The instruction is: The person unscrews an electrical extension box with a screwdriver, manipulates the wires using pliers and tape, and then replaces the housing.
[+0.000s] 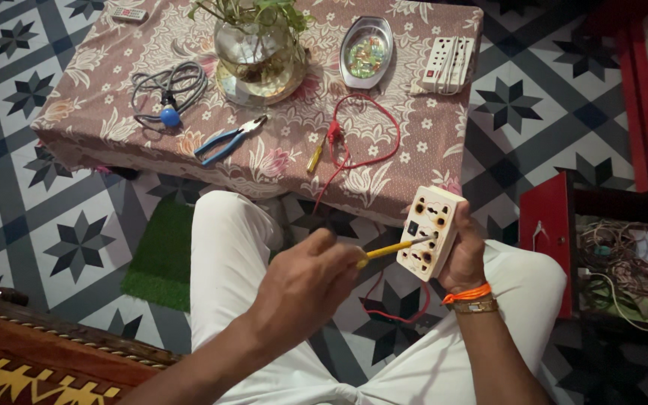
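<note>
Two hands are being used low in the middle of the frame. A yellow screwdriver (390, 249) is being held tight by the closed fingers of the left hand (305, 289). Its tip is being pressed onto the face of a cream socket box (430, 231). The box is being gripped by the right hand (465, 259), fingers curled round its far side, right of centre. The box looks scorched, and it is still shut, so the opening seems only just begun. Higher up, on the flowered table (99, 120), blue pliers (228, 139), a red wire (361, 142), a grey cable (170, 86), a glass vase (258, 52) and a white power strip (448, 64) are lying.
</note>
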